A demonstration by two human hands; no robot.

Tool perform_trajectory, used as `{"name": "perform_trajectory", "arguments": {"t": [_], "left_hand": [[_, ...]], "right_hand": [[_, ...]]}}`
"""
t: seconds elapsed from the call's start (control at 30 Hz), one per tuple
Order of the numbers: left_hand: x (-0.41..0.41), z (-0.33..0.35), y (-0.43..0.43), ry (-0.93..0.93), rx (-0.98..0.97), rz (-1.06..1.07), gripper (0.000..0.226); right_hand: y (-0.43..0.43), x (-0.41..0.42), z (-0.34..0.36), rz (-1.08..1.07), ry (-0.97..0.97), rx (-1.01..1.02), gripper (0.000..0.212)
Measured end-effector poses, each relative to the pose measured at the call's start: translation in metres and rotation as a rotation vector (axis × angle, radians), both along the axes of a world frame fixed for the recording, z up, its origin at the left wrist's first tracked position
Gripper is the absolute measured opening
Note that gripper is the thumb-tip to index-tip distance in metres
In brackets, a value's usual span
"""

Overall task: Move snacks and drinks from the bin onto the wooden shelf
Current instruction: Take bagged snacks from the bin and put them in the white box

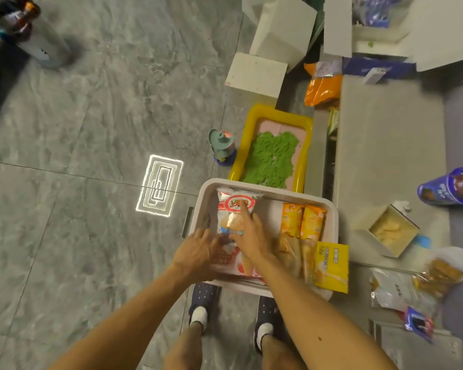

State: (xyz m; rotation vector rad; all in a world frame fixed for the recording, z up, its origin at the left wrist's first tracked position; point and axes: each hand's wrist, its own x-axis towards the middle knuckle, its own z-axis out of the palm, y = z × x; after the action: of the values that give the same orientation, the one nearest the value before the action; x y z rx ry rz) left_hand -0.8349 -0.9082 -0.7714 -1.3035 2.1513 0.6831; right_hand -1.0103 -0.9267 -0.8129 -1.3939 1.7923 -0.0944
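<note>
A pale plastic bin stands on the floor in front of my feet. In it lie a white snack bag with a red logo, a pink-and-red bag beneath it, two orange packs, brownish packs and a yellow box leaning over the rim. My left hand reaches into the bin with spread fingers touching the lower edge of the white bag and the pink bag. My right hand rests on the white bag, index finger straight on its logo. No wooden shelf is in view.
A yellow tray of green sand and a teal-lidded cup sit just beyond the bin. On the grey ledge to the right are a blue snack cup, an open carton and loose bags. White boxes stand behind.
</note>
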Motion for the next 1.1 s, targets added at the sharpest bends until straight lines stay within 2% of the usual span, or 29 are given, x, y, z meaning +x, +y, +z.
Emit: {"name": "perform_trajectory", "arguments": {"t": [0.13, 0.23, 0.33, 0.43, 0.53, 0.63, 0.8, 0.93, 1.1], "left_hand": [[0.01, 0.044, 0.002, 0.066, -0.06, 0.015, 0.096], [0.018, 0.103, -0.001, 0.109, -0.151, 0.011, 0.092], [0.028, 0.168, -0.001, 0.14, -0.245, 0.083, 0.092], [0.028, 0.227, -0.013, 0.242, -0.339, 0.15, 0.091], [0.017, 0.284, -0.038, 0.384, -0.421, 0.121, 0.084], [-0.01, 0.338, -0.061, 0.496, -0.456, -0.007, 0.081], [-0.063, 0.421, -0.059, 0.631, -0.517, -0.296, 0.088], [-0.112, 0.468, -0.009, 0.748, -0.55, -0.55, 0.086], [-0.181, 0.507, 0.095, 0.912, -0.514, -0.816, 0.088]], "right_hand": [[0.001, -0.023, 0.05, -0.07, -0.076, -0.05, 0.106], [0.001, -0.048, 0.105, -0.113, -0.04, -0.164, 0.108], [0.006, -0.069, 0.178, -0.16, -0.047, -0.215, 0.108], [0.014, -0.087, 0.258, -0.212, -0.044, -0.315, 0.105], [0.03, -0.1, 0.327, -0.309, 0.003, -0.422, 0.103], [0.057, -0.11, 0.391, -0.438, 0.072, -0.507, 0.104], [0.144, -0.116, 0.485, -0.622, 0.208, -0.635, 0.098], [0.247, -0.115, 0.531, -0.808, 0.339, -0.715, 0.108], [0.397, -0.106, 0.571, -1.08, 0.459, -0.718, 0.107]]}}
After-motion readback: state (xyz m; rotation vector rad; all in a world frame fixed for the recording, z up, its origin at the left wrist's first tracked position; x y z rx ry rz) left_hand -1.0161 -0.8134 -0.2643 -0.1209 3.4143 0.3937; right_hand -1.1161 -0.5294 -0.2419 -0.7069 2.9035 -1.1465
